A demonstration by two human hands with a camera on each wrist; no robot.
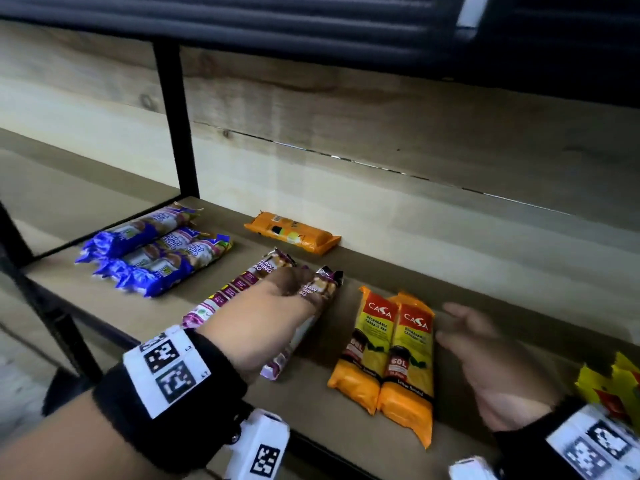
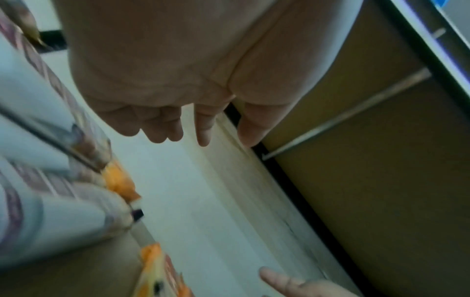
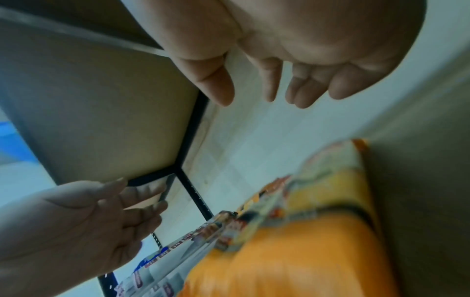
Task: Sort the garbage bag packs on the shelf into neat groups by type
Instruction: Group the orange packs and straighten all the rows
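Observation:
Two purple-and-white drawstring bag packs lie side by side at the middle of the wooden shelf. My left hand hovers over them with straight fingers and holds nothing; in the left wrist view the left hand hangs clear of the purple packs. Two orange CASA packs lie together to the right. My right hand is open, its palm facing their right side, close beside them. In the right wrist view the right hand is above an orange pack.
Three blue packs are grouped at the shelf's left end. A single orange pack lies at the back by the wall. Yellow packs show at the far right edge. A black post stands at back left, under an upper shelf.

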